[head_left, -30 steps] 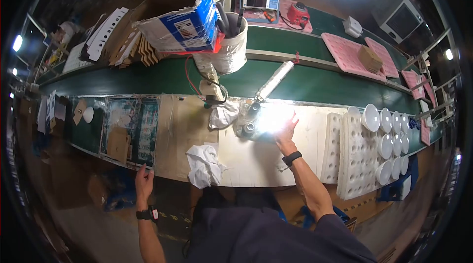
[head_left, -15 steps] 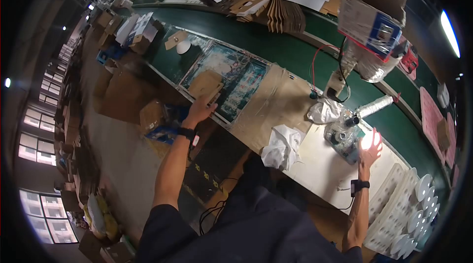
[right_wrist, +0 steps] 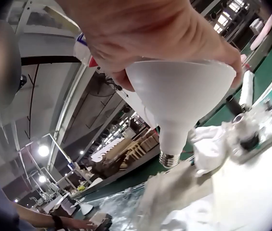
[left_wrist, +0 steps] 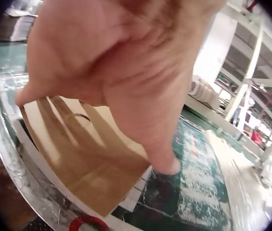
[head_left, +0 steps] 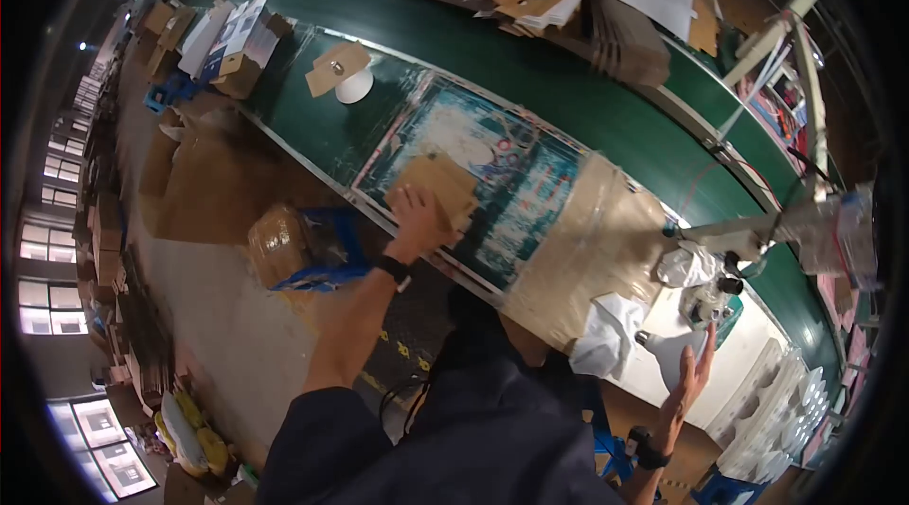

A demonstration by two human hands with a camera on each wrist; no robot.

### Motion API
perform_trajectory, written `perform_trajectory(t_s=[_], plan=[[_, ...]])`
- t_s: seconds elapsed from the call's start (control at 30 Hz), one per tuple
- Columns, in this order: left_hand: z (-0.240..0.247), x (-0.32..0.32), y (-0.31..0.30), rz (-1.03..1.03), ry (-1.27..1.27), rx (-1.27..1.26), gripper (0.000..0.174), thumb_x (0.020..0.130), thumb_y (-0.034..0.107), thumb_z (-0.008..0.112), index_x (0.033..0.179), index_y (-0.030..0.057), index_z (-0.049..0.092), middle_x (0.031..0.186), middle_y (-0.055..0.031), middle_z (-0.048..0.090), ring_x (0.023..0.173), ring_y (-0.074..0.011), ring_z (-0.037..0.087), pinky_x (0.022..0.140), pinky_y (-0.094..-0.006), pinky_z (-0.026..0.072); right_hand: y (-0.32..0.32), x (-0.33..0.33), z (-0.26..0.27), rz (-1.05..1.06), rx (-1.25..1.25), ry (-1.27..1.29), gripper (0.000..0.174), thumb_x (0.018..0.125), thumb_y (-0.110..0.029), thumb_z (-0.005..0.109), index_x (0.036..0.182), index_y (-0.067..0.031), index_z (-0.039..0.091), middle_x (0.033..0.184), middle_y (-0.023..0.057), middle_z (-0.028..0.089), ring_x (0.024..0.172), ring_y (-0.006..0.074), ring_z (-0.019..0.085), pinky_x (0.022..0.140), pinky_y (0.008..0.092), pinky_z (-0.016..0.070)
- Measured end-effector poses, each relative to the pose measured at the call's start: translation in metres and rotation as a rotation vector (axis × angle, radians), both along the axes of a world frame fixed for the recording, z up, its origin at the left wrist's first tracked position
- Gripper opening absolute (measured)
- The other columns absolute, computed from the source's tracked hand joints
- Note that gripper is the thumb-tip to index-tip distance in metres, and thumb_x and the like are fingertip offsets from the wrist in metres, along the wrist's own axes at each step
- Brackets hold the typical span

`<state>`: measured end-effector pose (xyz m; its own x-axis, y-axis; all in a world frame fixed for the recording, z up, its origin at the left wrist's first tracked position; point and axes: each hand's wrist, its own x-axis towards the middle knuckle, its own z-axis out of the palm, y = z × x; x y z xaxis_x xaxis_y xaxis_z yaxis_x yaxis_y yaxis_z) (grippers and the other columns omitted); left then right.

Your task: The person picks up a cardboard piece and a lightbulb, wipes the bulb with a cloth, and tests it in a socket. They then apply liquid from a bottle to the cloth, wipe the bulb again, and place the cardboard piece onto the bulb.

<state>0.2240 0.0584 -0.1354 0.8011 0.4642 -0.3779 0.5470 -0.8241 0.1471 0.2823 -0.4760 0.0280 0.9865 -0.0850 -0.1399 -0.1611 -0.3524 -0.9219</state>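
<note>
My right hand [head_left: 684, 391] grips a white light bulb [right_wrist: 179, 91] by its wide rim. The bulb's metal screw base [right_wrist: 168, 159] points down in the right wrist view, and the bulb is unlit. Close by on the bench stands a plastic-wrapped fixture [head_left: 705, 304] with dark sockets. My left hand [head_left: 417, 223] is spread over a brown cardboard piece [left_wrist: 92, 168] on the green bench section. In the left wrist view its thumb and a finger reach opposite edges of the cardboard, while the palm hides the far part.
Another white bulb [head_left: 354, 86] sits by a cardboard piece [head_left: 331, 68] at the bench's left. A white cloth [head_left: 606, 335] lies near the front edge. Several white bulbs stand beside pale moulded trays [head_left: 748, 401] at the right. A blue stool [head_left: 317, 268] stands below the bench.
The head view has turned left. My right hand has drawn the bulb off the fixture towards my body, and its light has gone out. My left hand has moved from the bench edge onto the cardboard.
</note>
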Motion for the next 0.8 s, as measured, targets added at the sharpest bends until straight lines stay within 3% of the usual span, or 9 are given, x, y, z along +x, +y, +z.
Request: perform_trajectory(t_s=[0.03,0.1,0.13,0.23,0.47,0.57,0.67,0.77,0.8], plan=[[-0.005,-0.008,0.011,0.003,0.02,-0.022,0.126,0.073,0.072,0.08,0.158,-0.0051,0.028,0.159,-0.045,0.019,0.148,-0.0648,0.015,0.118,-0.0666,0.0256,0.032,-0.001,0.0,0.005,0.048,0.048,0.068,0.098,-0.025,0.061,0.159,-0.0031,0.041,0.158,0.015,0.044,0.143,0.0263,0.041,0.119,0.0384,0.0315],[-0.015,-0.017,0.021,-0.095,-0.231,-0.126,0.083,0.09,0.052,0.074,0.147,-0.002,0.048,0.148,-0.0363,0.045,0.142,-0.0581,0.036,0.111,-0.0619,0.038,0.096,0.003,0.0,-0.017,0.206,0.165,0.065,0.099,-0.022,0.059,0.158,-0.0015,0.041,0.152,0.015,0.05,0.137,0.0249,0.047,0.117,0.0369,0.0344],[-0.017,-0.019,0.027,-0.111,-0.224,-0.155,0.083,0.09,0.052,0.074,0.147,-0.002,0.048,0.148,-0.0363,0.045,0.142,-0.0581,0.036,0.111,-0.0619,0.038,0.127,0.004,0.001,0.015,0.312,0.218,0.064,0.1,-0.022,0.059,0.158,-0.0012,0.042,0.151,0.0138,0.051,0.133,0.0233,0.05,0.115,0.0348,0.0362],[0.001,-0.024,0.047,0.021,-0.385,-0.485,0.032,0.096,0.023,0.066,0.119,0.0001,0.064,0.102,-0.0181,0.065,0.106,-0.0447,0.059,0.093,-0.0591,0.0442,0.201,0.017,-0.023,0.077,0.306,0.222,0.066,0.099,-0.022,0.063,0.158,-0.0017,0.041,0.148,0.0122,0.052,0.13,0.0211,0.052,0.111,0.0318,0.0391],[0.006,-0.03,-0.001,-0.109,-0.501,-0.042,0.034,0.095,0.031,0.07,0.11,0.0003,0.066,0.142,-0.03,0.054,0.132,-0.055,0.046,0.11,-0.06,0.0379,0.296,0.029,-0.056,0.105,0.454,0.24,0.07,0.1,-0.028,0.066,0.157,0.0041,0.039,0.142,0.0159,0.055,0.127,0.0229,0.054,0.108,0.0341,0.0418],[-0.009,-0.04,-0.008,-0.242,-0.406,-0.055,0.025,0.095,0.023,0.071,0.107,0.0027,0.063,0.155,-0.0317,0.039,0.141,-0.0634,0.029,0.114,-0.0691,0.0278,0.298,0.026,-0.058,0.06,0.454,0.257,0.071,0.099,-0.028,0.067,0.156,0.0048,0.039,0.141,0.0162,0.056,0.126,0.0227,0.055,0.107,0.0339,0.0427],[-0.011,-0.05,0.006,-0.339,-0.491,-0.064,0.021,0.096,0.02,0.071,0.101,0.0014,0.061,0.149,-0.0296,0.05,0.135,-0.0557,0.045,0.109,-0.0619,0.039,0.293,0.021,-0.061,0.003,0.452,0.284,0.071,0.099,-0.028,0.067,0.156,0.0049,0.04,0.14,0.0152,0.057,0.123,0.0223,0.057,0.104,0.034,0.0451],[0.077,-0.035,0.019,0.138,-0.704,-0.457,0.011,0.099,0.01,0.065,0.096,-0.0005,0.061,0.124,-0.0223,0.071,0.099,-0.0358,0.072,0.081,-0.0375,0.0555,0.312,0.02,-0.071,-0.001,0.527,0.303,0.068,0.099,-0.026,0.066,0.155,0.0042,0.042,0.138,0.0139,0.058,0.119,0.0218,0.059,0.101,0.0341,0.0475],[0.101,-0.031,0.023,0.281,-0.727,-0.671,0.012,0.101,0.01,0.064,0.094,0.0003,0.062,0.128,-0.0196,0.071,0.1,-0.0285,0.073,0.081,-0.0359,0.0538,0.325,0.016,-0.075,0.019,0.569,0.305,0.067,0.1,-0.025,0.066,0.155,0.0038,0.042,0.137,0.0134,0.059,0.118,0.0216,0.06,0.1,0.0342,0.0485]])
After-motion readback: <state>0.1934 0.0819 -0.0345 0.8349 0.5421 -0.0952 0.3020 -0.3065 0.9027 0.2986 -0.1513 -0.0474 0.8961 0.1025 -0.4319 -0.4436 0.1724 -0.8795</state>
